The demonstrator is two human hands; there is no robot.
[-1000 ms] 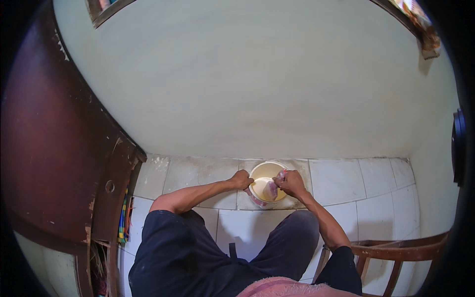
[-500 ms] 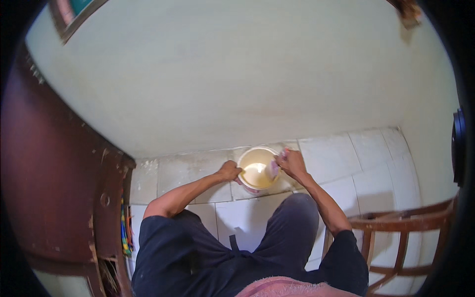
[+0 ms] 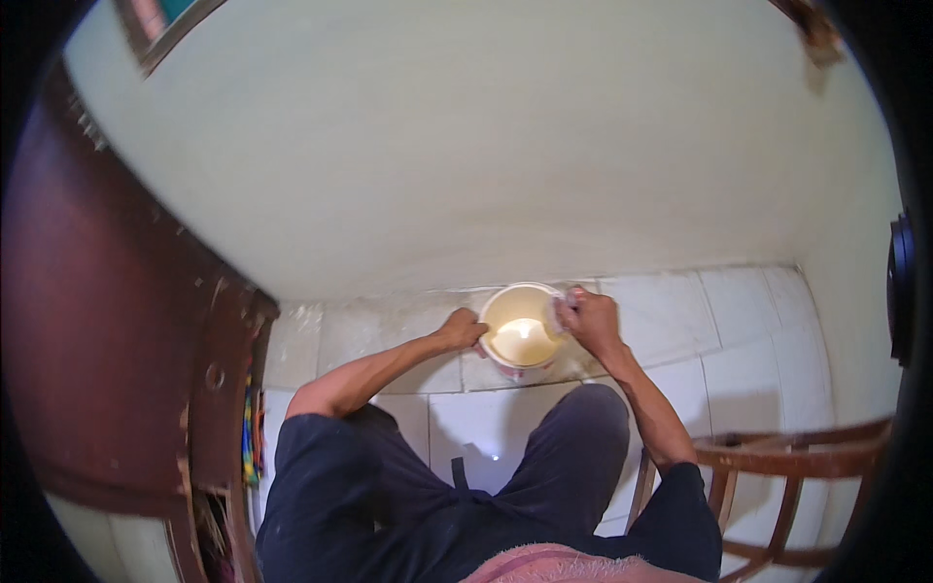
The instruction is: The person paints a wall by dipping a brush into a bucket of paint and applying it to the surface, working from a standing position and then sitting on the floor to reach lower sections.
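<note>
A cream-coloured bucket (image 3: 495, 309) stands on the tiled floor in front of the wall. Pale liquid (image 3: 523, 342) inside it catches a bright reflection. My left hand (image 3: 461, 330) is closed on the bucket's left rim. At the right rim, my right hand (image 3: 595, 321) is closed round a small pinkish-white thing (image 3: 563, 313); it is partly covered by the fingers and too blurred to tell its kind.
A pale wall (image 3: 505, 146) rises behind the bucket. Dark brown wooden furniture (image 3: 107, 321) stands at the left, with a brown wooden chair or rack (image 3: 792, 466) at the lower right. My bent knee (image 3: 593, 418) is close to the bucket.
The pinkish-white thing in my right hand has come up from inside the bucket to its right rim. My left hand keeps its hold. The whole view has shifted slightly.
</note>
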